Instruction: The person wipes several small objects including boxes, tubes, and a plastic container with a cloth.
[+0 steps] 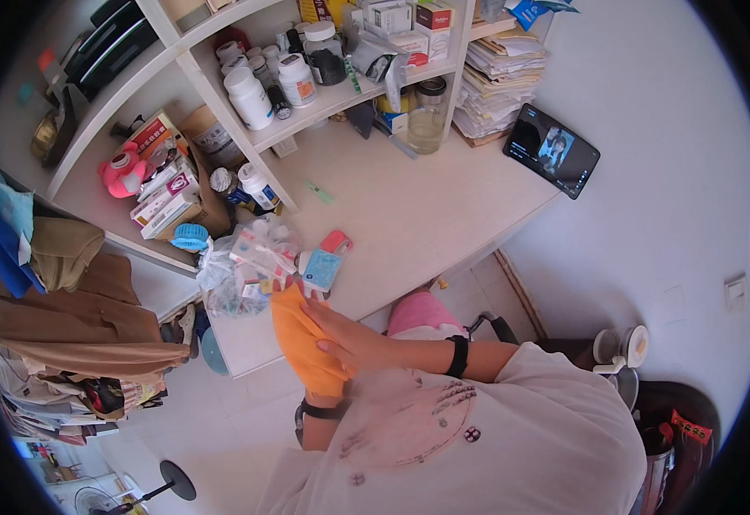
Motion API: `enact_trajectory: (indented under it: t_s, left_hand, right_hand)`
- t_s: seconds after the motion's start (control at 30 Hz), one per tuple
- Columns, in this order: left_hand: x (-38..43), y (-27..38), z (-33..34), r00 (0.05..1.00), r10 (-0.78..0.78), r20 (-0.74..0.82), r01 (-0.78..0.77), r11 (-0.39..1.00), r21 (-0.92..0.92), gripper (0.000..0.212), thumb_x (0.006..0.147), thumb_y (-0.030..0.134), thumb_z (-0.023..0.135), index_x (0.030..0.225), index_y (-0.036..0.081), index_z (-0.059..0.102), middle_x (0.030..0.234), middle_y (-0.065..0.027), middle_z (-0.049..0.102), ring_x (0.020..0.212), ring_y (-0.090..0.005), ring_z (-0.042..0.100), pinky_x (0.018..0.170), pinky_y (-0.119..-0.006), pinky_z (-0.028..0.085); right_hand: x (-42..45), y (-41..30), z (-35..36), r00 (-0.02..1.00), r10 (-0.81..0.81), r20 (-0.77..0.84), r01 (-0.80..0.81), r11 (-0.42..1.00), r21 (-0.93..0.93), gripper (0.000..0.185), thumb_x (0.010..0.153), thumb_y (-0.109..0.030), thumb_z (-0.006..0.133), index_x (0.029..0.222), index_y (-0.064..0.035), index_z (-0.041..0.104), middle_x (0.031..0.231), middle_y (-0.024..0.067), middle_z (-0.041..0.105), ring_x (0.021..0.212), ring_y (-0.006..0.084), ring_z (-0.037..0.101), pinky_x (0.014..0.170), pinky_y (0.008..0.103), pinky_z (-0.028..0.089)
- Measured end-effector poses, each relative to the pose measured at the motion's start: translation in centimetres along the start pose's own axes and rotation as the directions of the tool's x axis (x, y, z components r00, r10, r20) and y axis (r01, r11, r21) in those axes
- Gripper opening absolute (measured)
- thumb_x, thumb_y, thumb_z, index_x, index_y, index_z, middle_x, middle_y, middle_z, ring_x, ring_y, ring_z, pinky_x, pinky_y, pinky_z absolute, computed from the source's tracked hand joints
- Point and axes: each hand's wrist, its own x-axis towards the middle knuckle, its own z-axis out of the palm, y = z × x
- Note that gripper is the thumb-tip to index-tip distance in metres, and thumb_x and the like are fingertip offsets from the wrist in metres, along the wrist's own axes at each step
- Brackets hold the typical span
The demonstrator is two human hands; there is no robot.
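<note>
An orange cloth (307, 344) lies over my left hand (290, 282) and reaches down to the wrist, which wears a dark band. Only the fingertips of that hand show past the cloth's upper edge; its palm is hidden. From the right, my right hand (338, 331) lies on the cloth, its fingers along the upper part and its thumb lower down, gripping the fabric over the left hand. A black band circles the right forearm. Just beyond the fingertips are a blue patterned case or pack (322, 269) and a clear plastic bag (246, 264) holding small boxes.
The white desk (401, 212) has a shelf unit with bottles (247, 96) and boxes. A tablet (552, 151) with a lit screen leans by the wall, beside stacked papers (500, 84). A glass jar (426, 119) stands under the shelf. Brown clothes (79, 309) are piled at left.
</note>
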Motion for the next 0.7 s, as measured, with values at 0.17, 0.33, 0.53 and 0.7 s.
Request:
enact_trajectory:
  t_s: [0.17,0.33,0.53,0.7]
  left_hand:
    - [-3.7,-8.2,-0.7,0.987,-0.033,0.16,0.047,0.996,-0.082,0.055,0.096,0.026,0.047,0.143,0.005,0.026,0.141,-0.0116,0.037,0.128,-0.0228,0.04,0.106,-0.033,0.033]
    - [-1.7,-14.7,2.2,0.873,-0.409,0.266,0.39,0.26,-0.883,0.051,0.096,0.022,0.052,0.14,0.005,0.032,0.137,-0.0096,0.041,0.122,-0.0227,0.046,0.102,-0.032,0.039]
    - [4.0,0.4,4.5,0.959,-0.274,0.073,0.264,0.769,-0.582,0.056,0.088,0.002,0.058,0.139,0.003,0.033,0.135,-0.0124,0.044,0.122,-0.0212,0.047,0.101,-0.033,0.042]
    - [3.8,-0.6,4.4,0.931,-0.333,0.15,0.361,0.779,-0.513,0.059,0.084,-0.003,0.061,0.139,0.002,0.036,0.132,-0.0123,0.048,0.115,-0.0212,0.055,0.095,-0.032,0.046]
  right_hand:
    - [-0.4,0.0,-1.4,0.967,0.243,0.079,-0.249,0.965,0.084,0.059,0.096,-0.012,0.044,0.146,-0.0021,0.015,0.131,0.0266,0.046,0.101,0.0381,0.06,0.085,0.0422,0.048]
    - [-0.9,2.5,-2.2,0.927,0.313,-0.207,-0.311,0.95,0.042,0.041,0.093,-0.012,0.046,0.131,-0.0024,0.034,0.09,0.0271,0.062,0.083,0.0446,0.061,0.071,0.0469,0.048]
    - [-1.5,5.2,-5.1,0.818,0.402,-0.41,-0.395,0.912,0.106,0.032,0.092,-0.013,0.046,0.121,0.0004,0.042,0.084,0.0287,0.06,0.084,0.045,0.06,0.07,0.0473,0.047]
    - [-2.0,4.5,-7.4,0.806,0.384,-0.45,-0.453,0.89,-0.052,0.024,0.091,-0.018,0.05,0.104,0.0014,0.056,0.082,0.0263,0.062,0.08,0.0436,0.061,0.067,0.0467,0.048]
